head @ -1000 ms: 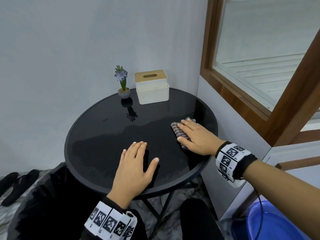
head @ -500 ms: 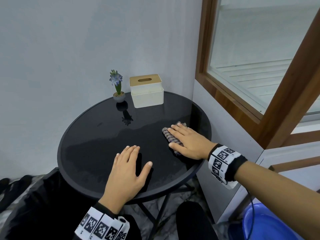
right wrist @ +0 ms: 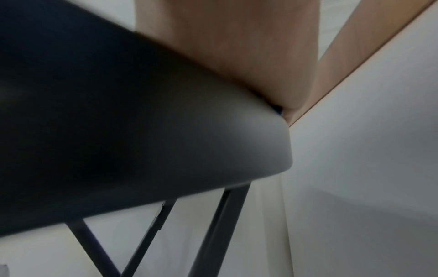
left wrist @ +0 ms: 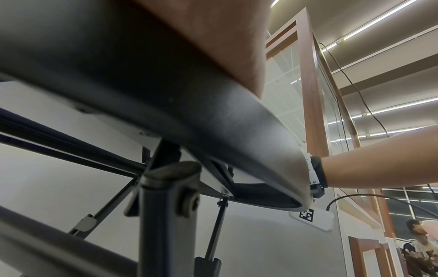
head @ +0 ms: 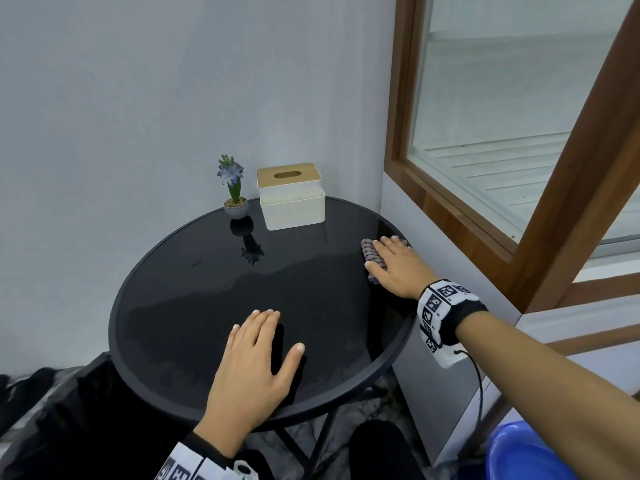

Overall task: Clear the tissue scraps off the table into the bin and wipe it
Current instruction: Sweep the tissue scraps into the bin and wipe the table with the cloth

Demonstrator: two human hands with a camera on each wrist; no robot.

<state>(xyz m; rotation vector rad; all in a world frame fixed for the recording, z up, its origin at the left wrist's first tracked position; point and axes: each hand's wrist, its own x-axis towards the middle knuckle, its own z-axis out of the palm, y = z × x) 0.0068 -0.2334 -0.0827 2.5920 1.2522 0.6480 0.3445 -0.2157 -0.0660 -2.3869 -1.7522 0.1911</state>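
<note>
The round table (head: pixel 194 306) has a glossy black glass top, and the right hand (head: pixel 398 268) presses flat, fingers straight, on a ribbed grey-purple cloth (head: pixel 371 258) at its far right edge. The left hand (head: pixel 252 372) lies flat with spread fingers on the near side. Only the 2 wrist views show the dark metal legs (left wrist: pixel 166 215) under the rim.

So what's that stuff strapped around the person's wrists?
Each bare hand, left hand and right hand, has a wristband of white panels printed with black square codes over black fabric. A thin black cable runs from the right one. The left arm has a black sleeve.
</note>
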